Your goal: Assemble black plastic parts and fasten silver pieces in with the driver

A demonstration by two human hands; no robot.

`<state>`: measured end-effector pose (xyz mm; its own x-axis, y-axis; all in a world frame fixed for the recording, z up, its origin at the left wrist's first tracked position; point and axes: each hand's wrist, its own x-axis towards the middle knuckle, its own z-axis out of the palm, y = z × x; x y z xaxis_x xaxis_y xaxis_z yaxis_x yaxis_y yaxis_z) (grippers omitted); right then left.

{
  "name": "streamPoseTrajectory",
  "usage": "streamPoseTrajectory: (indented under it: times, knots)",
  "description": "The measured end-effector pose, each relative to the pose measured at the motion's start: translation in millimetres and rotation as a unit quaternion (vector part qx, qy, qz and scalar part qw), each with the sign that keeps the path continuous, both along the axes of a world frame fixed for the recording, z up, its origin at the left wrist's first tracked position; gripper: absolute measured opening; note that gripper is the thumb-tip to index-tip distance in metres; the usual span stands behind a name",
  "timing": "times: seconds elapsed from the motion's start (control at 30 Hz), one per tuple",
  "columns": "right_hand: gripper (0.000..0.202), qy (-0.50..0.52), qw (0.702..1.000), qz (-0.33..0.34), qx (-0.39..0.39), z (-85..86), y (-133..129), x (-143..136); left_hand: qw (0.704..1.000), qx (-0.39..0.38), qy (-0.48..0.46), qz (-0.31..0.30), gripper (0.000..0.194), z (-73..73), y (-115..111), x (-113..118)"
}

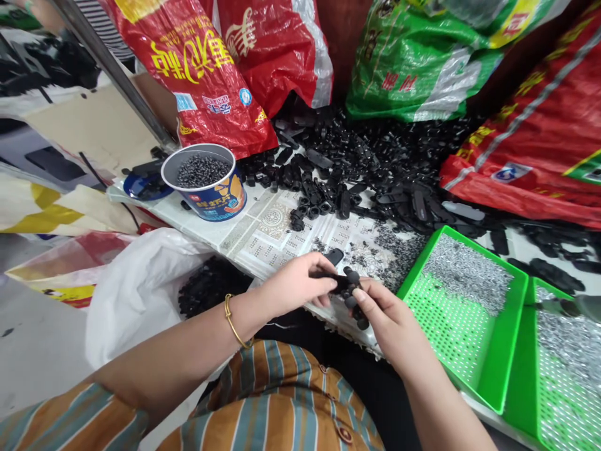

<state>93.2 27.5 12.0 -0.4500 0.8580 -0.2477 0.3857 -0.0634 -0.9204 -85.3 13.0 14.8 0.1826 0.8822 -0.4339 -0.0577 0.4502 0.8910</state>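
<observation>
Above the table's near edge, both my hands meet on a black plastic part with rounded knobs [350,287]. My left hand [298,285], with a gold bangle at the wrist, pinches its flat end between thumb and fingers. Closed on the knobbed end is my right hand [387,316], thumb on top. The fingers cover some of the part, so its full shape is hidden. Just behind them a flat black piece [334,257] lies on the patterned table cover [267,241], among small black bits [399,250].
A large heap of black plastic parts [338,163] spreads along the back, below red sacks [206,81] and a green sack [413,69]. A tub [220,203] of small dark pieces stands left. Right are green perforated trays [509,351] with small silvery pieces. A white sack [126,300] hangs below left.
</observation>
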Motion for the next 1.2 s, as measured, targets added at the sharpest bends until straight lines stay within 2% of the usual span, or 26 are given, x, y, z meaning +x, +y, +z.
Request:
streamPoseTrajectory:
  times: [0.07,0.2,0.33,0.43,0.53,0.63,0.73,0.8,0.87,0.93,1.0,1.07,1.13,1.2]
  knots:
    - [0.029,0.033,0.999,-0.022,-0.033,-4.8,-3.4,-2.3,0.996,-0.005,-0.057,0.072,0.018,-1.2,-1.9,-0.3]
    - [0.025,0.123,0.977,-0.067,-0.162,-9.2,-11.2,-6.9,0.977,-0.024,-0.181,0.111,0.023,-7.8,-6.9,0.7]
    - [0.026,0.185,0.942,-0.089,-0.264,-6.4,-13.5,-9.9,0.973,-0.020,-0.179,0.147,0.027,-13.0,-6.2,1.0]
    - [0.027,0.183,0.940,-0.107,-0.268,-4.2,-10.5,-7.8,0.964,-0.036,-0.196,0.173,0.026,-12.8,-4.2,-1.3]
    - [0.025,0.112,0.972,-0.068,-0.193,-1.3,-3.3,-3.2,0.960,-0.072,-0.232,0.143,0.025,-10.1,-4.4,-3.7]
    - [0.021,-0.032,0.998,0.047,-0.037,5.2,6.9,-0.5,0.967,-0.092,-0.221,0.085,0.030,-6.4,-6.3,-4.3]
    - [0.019,-0.146,0.970,0.154,0.119,13.4,16.8,-1.5,0.985,-0.060,-0.162,0.029,0.026,-5.8,-8.7,-3.4]
    - [0.017,-0.176,0.951,0.181,0.178,17.1,21.1,-3.0,0.992,-0.025,-0.118,0.021,0.018,-8.1,-10.2,-2.2]
    - [0.013,-0.182,0.946,0.164,0.210,18.0,22.9,-3.8,0.995,-0.004,-0.086,0.040,0.015,-11.2,-11.6,0.0]
    - [0.013,-0.187,0.946,0.119,0.238,16.4,22.8,-3.7,0.993,-0.011,-0.090,0.072,0.015,-13.4,-13.2,3.4]
    - [0.018,-0.185,0.944,0.073,0.263,13.8,22.0,-3.0,0.985,-0.048,-0.127,0.110,0.017,-13.8,-14.7,7.5]
    - [0.014,-0.173,0.941,0.048,0.286,12.1,21.6,-1.8,0.970,-0.095,-0.173,0.140,0.018,-13.1,-15.9,11.0]
    - [0.012,-0.160,0.938,0.042,0.306,12.3,21.3,0.5,0.957,-0.125,-0.216,0.147,0.015,-12.2,-16.2,12.4]
    - [0.021,-0.139,0.942,0.018,0.305,13.4,19.4,4.1,0.945,-0.137,-0.258,0.147,0.008,-11.7,-15.6,11.4]
